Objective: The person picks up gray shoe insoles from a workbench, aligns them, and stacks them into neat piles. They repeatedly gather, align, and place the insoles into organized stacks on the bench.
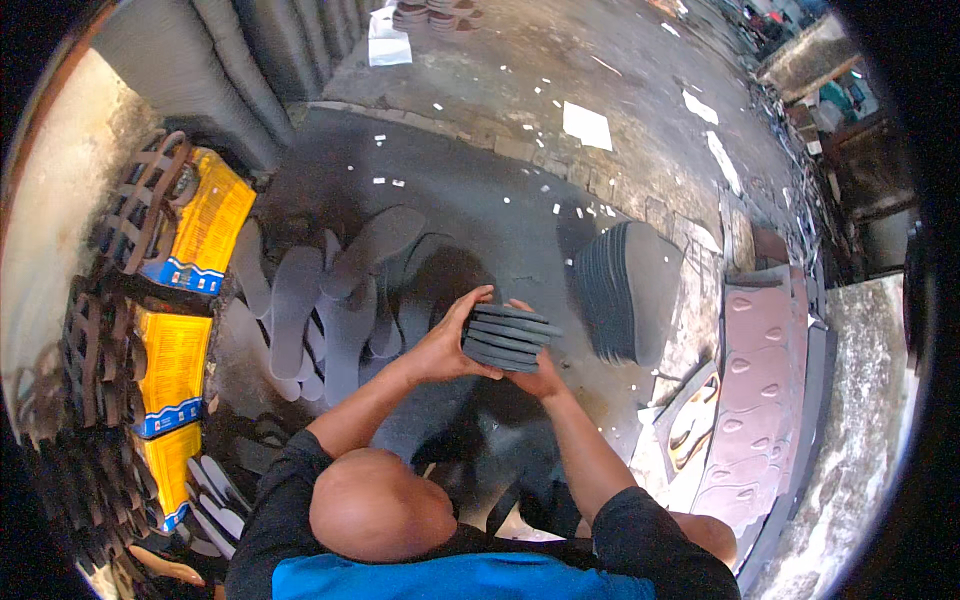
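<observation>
Left hand (440, 345): fingers clamped on the sole bundle (508, 340)
Right hand (538, 376): fingers clamped on its right side
Sole bundle: between both hands, over the floor (480, 200)
Taller stack (608, 295): more soles, right of the hands
Loose soles (293, 305): left, near yellow packages (210, 225)

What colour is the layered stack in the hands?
The layered stack is dark grey, best seen in the head view.

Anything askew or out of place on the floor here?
Yes. Left of the left hand, grey soles lie jumbled at mixed angles, unlike the tidy stack at right. White scraps litter the floor ahead, looking untidy.
</observation>
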Action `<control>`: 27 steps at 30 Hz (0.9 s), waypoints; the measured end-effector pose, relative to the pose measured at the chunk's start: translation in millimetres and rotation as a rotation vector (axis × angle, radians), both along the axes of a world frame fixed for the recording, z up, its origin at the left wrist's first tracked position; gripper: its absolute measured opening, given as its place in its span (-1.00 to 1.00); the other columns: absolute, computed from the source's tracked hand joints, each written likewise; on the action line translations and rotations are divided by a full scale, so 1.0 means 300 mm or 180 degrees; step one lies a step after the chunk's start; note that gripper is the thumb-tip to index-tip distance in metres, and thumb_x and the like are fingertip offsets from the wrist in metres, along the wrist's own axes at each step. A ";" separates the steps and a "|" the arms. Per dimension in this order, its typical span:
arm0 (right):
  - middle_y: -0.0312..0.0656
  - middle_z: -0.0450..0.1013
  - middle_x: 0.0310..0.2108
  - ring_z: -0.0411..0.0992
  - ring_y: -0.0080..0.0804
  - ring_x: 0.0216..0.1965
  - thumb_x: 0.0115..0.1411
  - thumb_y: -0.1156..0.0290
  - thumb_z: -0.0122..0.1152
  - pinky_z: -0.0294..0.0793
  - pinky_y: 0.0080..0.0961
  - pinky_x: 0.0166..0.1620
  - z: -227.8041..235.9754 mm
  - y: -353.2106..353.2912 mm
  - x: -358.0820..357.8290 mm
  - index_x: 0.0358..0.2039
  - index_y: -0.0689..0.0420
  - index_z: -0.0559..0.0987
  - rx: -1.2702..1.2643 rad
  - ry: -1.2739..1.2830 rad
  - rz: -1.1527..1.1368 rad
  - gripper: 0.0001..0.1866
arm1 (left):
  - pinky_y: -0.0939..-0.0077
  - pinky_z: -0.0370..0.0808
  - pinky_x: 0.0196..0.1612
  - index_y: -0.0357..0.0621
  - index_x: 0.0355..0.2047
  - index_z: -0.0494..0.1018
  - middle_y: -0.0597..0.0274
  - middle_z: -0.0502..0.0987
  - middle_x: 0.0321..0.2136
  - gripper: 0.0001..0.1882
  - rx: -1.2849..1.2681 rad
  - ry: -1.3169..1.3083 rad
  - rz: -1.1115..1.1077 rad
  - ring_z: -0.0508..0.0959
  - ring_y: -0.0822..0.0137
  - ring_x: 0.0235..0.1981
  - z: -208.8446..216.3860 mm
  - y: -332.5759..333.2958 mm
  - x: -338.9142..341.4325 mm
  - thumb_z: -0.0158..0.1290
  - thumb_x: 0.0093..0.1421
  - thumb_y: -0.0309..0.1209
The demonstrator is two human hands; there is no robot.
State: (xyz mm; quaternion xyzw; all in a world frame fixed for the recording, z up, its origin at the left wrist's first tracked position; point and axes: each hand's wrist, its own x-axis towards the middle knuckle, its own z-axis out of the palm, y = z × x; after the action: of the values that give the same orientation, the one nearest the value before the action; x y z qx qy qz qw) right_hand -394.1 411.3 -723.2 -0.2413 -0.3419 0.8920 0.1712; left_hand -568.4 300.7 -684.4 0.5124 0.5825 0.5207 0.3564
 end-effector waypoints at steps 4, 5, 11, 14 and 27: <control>-0.23 0.30 0.27 0.36 -0.29 0.23 0.46 0.03 -0.03 0.39 -0.23 0.27 0.027 -0.008 0.003 0.37 -0.15 0.19 0.1675 0.0096 0.0230 -0.46 | 0.16 0.14 0.44 -0.10 0.44 -0.05 -0.03 0.05 0.41 0.36 -0.0206 -0.0380 0.0005 0.13 -0.01 0.43 -0.035 -0.012 0.040 0.59 -0.26 -0.15; -0.23 0.30 0.28 0.36 -0.29 0.22 0.45 0.03 -0.02 0.40 -0.23 0.25 0.042 -0.010 0.005 0.36 -0.14 0.20 0.1621 -0.0067 0.0361 -0.46 | 0.15 0.13 0.45 -0.09 0.45 -0.06 -0.03 0.02 0.42 0.36 -0.0299 -0.0411 -0.0009 0.12 -0.02 0.43 -0.039 -0.020 0.037 0.58 -0.25 -0.14; -0.06 0.30 0.24 0.32 -0.12 0.22 0.22 -0.02 0.32 0.37 -0.14 0.18 0.144 -0.003 0.022 0.22 0.13 0.29 0.1506 -0.1738 0.0628 -0.28 | 0.04 0.10 0.45 -0.12 0.36 0.21 -0.06 0.26 0.33 0.01 -0.0110 0.1856 0.0354 0.16 -0.11 0.41 -0.051 -0.072 -0.226 0.44 -0.12 -0.32; 0.09 0.34 0.14 0.24 0.00 0.27 -0.05 0.08 0.56 0.24 -0.08 0.26 0.149 -0.008 -0.012 0.15 0.30 0.34 0.4415 -0.4142 0.1471 -0.12 | -0.05 0.15 0.39 -0.23 0.35 0.17 -0.27 0.21 0.33 -0.07 -0.1186 0.2727 0.2109 0.19 -0.25 0.36 -0.091 -0.073 -0.413 0.37 0.01 -0.27; 0.23 0.40 0.17 0.40 -0.09 0.18 -0.08 -0.12 0.56 0.34 -0.23 0.26 0.717 0.560 0.360 0.24 0.55 0.26 0.1535 -0.1922 0.0286 0.16 | -0.01 0.30 0.27 -0.14 0.39 0.11 -0.28 0.25 0.22 -0.03 -0.1814 0.2129 0.2843 0.28 -0.29 0.24 -0.040 -0.313 -0.195 0.35 0.01 -0.35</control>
State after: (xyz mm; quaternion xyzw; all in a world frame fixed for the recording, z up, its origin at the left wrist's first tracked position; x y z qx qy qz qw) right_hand -286.0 579.2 -508.1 -0.4306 -0.5870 0.6814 0.0753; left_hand -626.9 206.7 -696.4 0.2395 0.9365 0.2550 0.0255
